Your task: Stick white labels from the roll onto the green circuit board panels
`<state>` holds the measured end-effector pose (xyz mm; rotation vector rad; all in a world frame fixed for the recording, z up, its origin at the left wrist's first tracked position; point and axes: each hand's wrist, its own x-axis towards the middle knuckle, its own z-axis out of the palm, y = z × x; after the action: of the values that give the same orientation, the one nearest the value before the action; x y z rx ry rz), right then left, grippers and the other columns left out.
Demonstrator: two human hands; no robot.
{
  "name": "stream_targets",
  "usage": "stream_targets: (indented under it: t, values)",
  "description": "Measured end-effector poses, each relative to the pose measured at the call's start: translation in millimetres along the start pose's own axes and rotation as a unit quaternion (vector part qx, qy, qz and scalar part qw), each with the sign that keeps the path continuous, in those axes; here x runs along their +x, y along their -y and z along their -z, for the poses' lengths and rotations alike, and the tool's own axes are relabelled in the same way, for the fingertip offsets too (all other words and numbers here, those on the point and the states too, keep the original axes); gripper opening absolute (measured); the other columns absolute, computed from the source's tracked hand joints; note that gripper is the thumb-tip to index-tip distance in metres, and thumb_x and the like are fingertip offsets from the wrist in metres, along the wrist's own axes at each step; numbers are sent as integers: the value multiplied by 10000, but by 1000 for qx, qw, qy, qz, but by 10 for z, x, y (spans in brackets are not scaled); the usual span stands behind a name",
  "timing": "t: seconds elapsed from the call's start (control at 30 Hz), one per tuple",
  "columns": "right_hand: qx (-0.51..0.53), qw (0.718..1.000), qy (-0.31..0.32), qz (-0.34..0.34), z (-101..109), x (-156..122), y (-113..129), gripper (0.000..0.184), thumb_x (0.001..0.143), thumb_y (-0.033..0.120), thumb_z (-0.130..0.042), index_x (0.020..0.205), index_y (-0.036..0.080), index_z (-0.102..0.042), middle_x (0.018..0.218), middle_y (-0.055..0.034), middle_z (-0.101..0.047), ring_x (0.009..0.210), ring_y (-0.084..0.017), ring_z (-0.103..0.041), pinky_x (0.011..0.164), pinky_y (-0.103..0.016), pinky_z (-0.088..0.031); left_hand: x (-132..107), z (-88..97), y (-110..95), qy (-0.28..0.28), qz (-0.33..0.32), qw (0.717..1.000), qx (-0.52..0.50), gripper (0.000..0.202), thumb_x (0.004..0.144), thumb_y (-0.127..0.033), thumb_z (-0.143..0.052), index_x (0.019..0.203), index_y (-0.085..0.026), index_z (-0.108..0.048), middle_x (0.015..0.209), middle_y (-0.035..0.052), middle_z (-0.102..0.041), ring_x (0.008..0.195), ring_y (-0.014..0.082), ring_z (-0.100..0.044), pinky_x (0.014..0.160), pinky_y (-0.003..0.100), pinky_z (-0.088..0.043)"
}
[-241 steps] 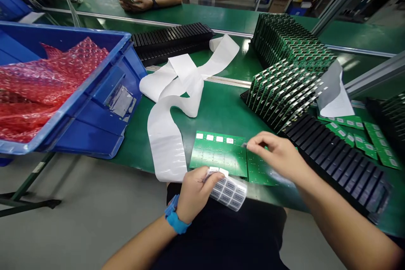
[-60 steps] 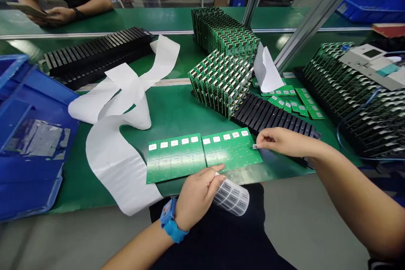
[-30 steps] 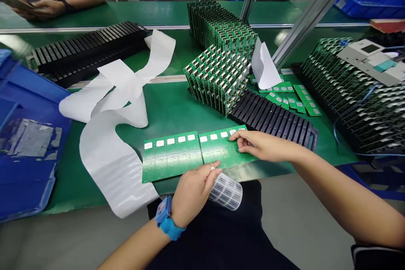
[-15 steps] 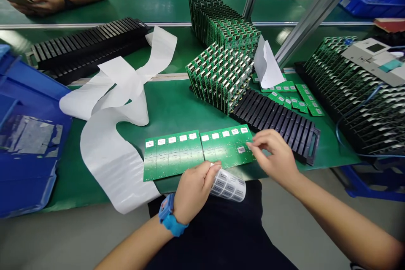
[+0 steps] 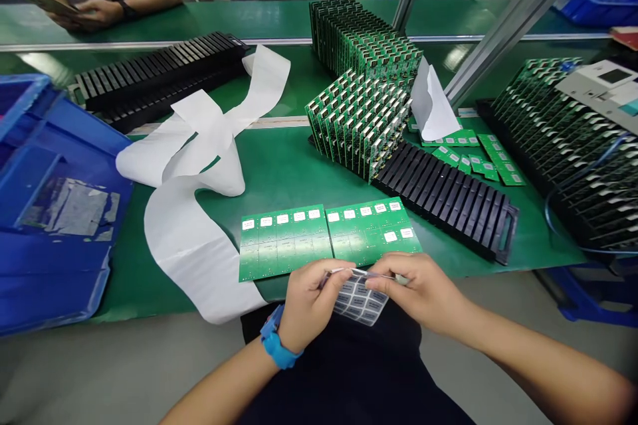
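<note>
Two green circuit board panels lie side by side at the table's near edge, the left panel (image 5: 284, 242) and the right panel (image 5: 371, 232), each with a row of small white labels along its far side; the right one also has two labels lower down. My left hand (image 5: 312, 302) is closed on a sheet of small labels (image 5: 359, 299), held just below the table edge. My right hand (image 5: 416, 292) pinches at the top edge of the same sheet, fingers together.
A long white backing strip (image 5: 194, 239) curls left of the panels. A black slotted rack (image 5: 443, 196) holds upright green boards (image 5: 361, 123). Blue bins (image 5: 44, 212) sit left, more racked boards (image 5: 563, 146) right. Another person's hands (image 5: 90, 13) hold a phone across the far table.
My right hand has left the right panel, where a second lower label now sits, and has come back to the label sheet held by my left hand.
</note>
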<state>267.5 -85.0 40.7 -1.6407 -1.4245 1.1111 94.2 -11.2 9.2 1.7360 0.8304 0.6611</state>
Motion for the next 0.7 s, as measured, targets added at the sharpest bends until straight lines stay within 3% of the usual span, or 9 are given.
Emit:
stream_targets:
  t: [0.13,0.2,0.27,0.33,0.4,0.5,0.7]
  values:
    - [-25,999,41,-25,23,-24,30,148,885,292,-554,1008,265,-631,752,25,-636,691,-155,-586,635,-289,-449,14,-8,-2,-32,33,999,4,182,848,-262,-556,740,-174,-673,575,-26,-615,508,92,-540,490,179,-408]
    - [-16,999,31,-35,54,-28,32,300,844,308,-616,1135,269,-549,812,20,-622,751,-165,-579,686,-304,-463,21,6,2,-26,31,999,9,175,850,-257,-554,754,-175,-674,587,-27,-620,513,91,-543,499,179,-411]
    - [-8,1000,16,-16,91,-20,35,250,838,294,-624,1072,251,-549,852,9,-589,783,-163,-559,725,-314,-461,22,25,11,-19,21,999,15,156,858,-242,-544,808,-185,-680,661,-18,-658,568,101,-579,544,184,-436]
    - [-13,1000,5,5,118,-6,44,49,864,255,-584,907,231,-574,823,9,-554,760,-150,-539,729,-312,-449,18,38,25,-17,1,1000,26,155,869,-224,-527,857,-193,-679,742,-6,-685,639,114,-612,602,194,-457]
    - [-29,999,-5,19,124,7,50,66,869,214,-573,804,222,-572,774,17,-534,724,-140,-525,713,-309,-436,11,40,41,-11,-31,999,40,165,879,-197,-507,894,-197,-671,804,3,-697,708,123,-631,654,202,-466]
    - [-58,997,-33,39,93,14,33,76,850,164,-594,800,218,-576,779,13,-534,736,-143,-520,693,-305,-426,2,23,63,-12,-73,995,63,178,882,-154,-490,932,-198,-655,845,6,-702,760,125,-640,695,205,-468]
    - [-104,987,-82,96,6,4,-73,96,835,112,-611,836,208,-607,787,-1,-542,722,-141,-528,662,-304,-434,2,-26,100,-68,-88,991,73,102,841,-154,-563,826,-189,-658,765,-6,-707,686,119,-651,629,186,-476]
